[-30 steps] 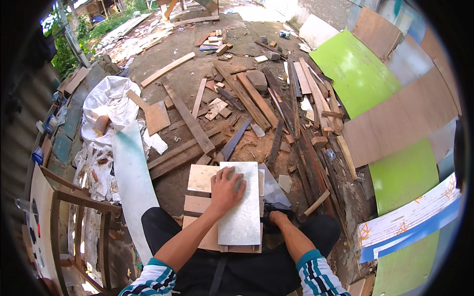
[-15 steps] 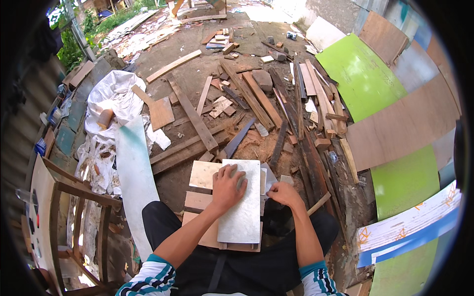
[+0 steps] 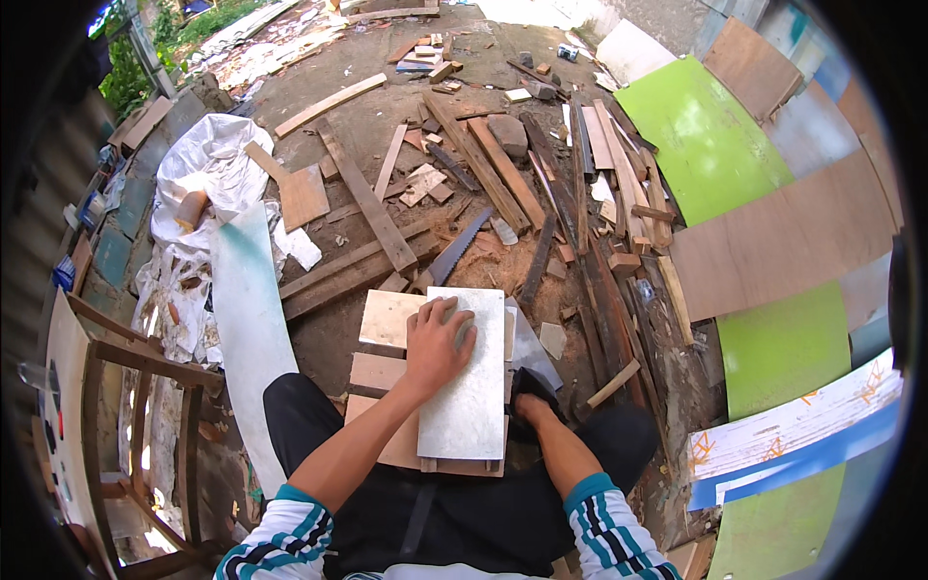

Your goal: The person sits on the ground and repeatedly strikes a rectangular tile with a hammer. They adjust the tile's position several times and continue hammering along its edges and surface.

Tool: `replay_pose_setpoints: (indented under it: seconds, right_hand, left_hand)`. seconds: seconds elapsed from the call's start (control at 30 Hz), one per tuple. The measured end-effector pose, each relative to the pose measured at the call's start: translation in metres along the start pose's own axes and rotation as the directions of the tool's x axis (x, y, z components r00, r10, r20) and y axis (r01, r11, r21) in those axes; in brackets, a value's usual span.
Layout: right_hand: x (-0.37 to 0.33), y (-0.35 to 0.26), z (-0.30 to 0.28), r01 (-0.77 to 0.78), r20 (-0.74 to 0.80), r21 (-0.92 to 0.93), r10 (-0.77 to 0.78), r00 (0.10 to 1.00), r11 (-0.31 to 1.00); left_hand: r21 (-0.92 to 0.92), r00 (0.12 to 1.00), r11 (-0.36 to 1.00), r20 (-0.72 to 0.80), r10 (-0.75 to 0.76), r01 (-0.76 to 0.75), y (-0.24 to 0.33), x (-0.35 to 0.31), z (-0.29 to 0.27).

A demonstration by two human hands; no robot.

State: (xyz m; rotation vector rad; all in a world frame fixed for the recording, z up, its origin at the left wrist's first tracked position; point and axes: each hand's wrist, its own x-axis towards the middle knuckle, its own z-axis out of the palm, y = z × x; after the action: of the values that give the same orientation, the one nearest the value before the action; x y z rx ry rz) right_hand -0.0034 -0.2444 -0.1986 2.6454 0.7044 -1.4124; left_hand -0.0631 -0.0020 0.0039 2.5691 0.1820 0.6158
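Observation:
A white rectangular board point(image 3: 461, 387) lies over several small wooden pieces in front of my lap. My left hand point(image 3: 440, 338) rests flat on its upper part, fingers spread and slightly bent. Under its left side show a pale wood block point(image 3: 385, 319) and brown wood pieces point(image 3: 375, 373). To the right of the board, my right hand point(image 3: 530, 408) reaches down at a black, soft-looking item point(image 3: 535, 383); its fingers are hidden. A grey, shiny sheet piece point(image 3: 532, 348) sticks out beyond the board's right edge.
A handsaw point(image 3: 458, 249) lies on the ground ahead, among scattered planks point(image 3: 367, 198) and sawdust point(image 3: 503, 271). White sacking point(image 3: 208, 164) and a long pale sheet point(image 3: 249, 290) are on the left, with a wooden frame point(image 3: 145, 372). Green and brown panels point(image 3: 706, 145) cover the right.
My right hand has moved down and left from the grey sheet piece beside the board to the black item. My left hand stays on the board. The view has shifted slightly.

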Motion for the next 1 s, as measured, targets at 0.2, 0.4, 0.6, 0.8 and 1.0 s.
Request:
replay_pose_setpoints:
  seconds: [0.2, 0.4, 0.6, 0.8, 1.0]
  right_hand:
    - [0.072, 0.068, 0.086, 0.032, -0.252, 0.054, -0.017, 0.968, 0.998]
    - [0.088, 0.072, 0.097, 0.014, -0.276, 0.097, 0.013, 0.961, 0.995]
    - [0.049, 0.023, 0.057, 0.09, -0.258, 0.091, -0.063, 0.964, 0.992]
    - [0.023, 0.026, 0.03, -0.006, -0.328, 0.159, 0.059, 0.943, 0.987]
    - [-0.03, -0.011, -0.038, -0.135, -0.336, 0.198, 0.197, 0.921, 0.971]
  left_hand:
    - [-0.062, 0.999, 0.998, -0.039, 0.02, -0.022, 0.006, 0.002, 0.004]
    - [-0.044, 1.0, 0.999, -0.024, -0.004, 0.003, 0.003, 0.002, 0.006]
    - [0.024, 0.984, 0.995, -0.15, -0.095, 0.1, -0.009, -0.004, 0.004]
    - [-0.195, 0.964, 0.949, -0.043, -0.262, 0.249, -0.004, 0.002, 0.012]
    - [-0.119, 0.969, 0.964, -0.043, -0.245, 0.239, -0.007, 0.002, 0.01]
